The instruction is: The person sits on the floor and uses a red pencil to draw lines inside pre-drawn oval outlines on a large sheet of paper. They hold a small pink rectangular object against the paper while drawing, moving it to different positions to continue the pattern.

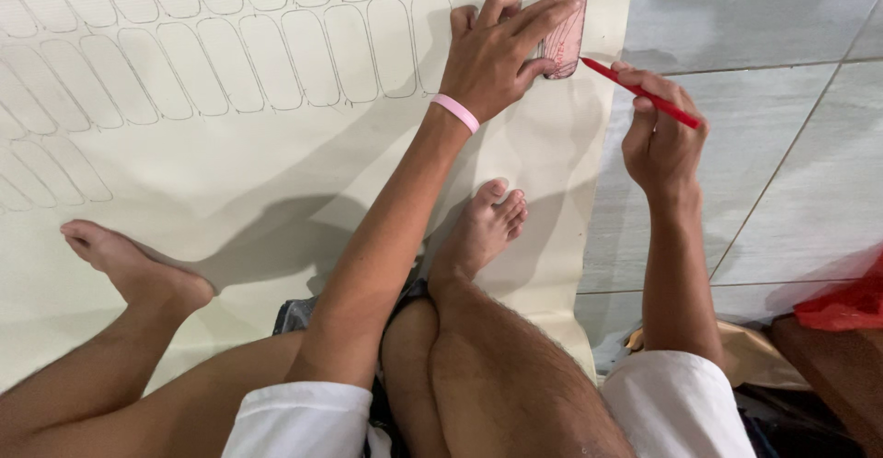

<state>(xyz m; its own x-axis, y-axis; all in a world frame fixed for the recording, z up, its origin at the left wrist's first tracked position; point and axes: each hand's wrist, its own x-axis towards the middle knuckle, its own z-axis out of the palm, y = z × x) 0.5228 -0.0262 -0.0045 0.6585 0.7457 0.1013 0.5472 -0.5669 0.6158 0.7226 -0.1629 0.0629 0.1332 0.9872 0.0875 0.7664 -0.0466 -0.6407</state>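
Grey floor tiles (763, 17) show to the right of a large cream sheet (276, 173) spread flat where the person sits, both bare feet resting on it, which likely helps keep it from shifting. Rows of outlined rounded-oblong shapes (212, 67) cover the upper part of the sheet, packed side by side, probably so little material is wasted. At the end of a row near the sheet's right edge lies a pink translucent template (565, 30) of the same oblong form. The left hand (497, 53), with a pink wristband (457, 112), presses down on the template with fingers spread flat across it, apparently pinning it so that it cannot slide. The right hand (658, 141) is closed in a writing grip around a red pen (641, 92), its tip touching or just beside the template's lower right edge. So the template sits under the left hand's fingertips and just left of the right hand. A red bag (851, 302) lies at the far right, well apart from both hands
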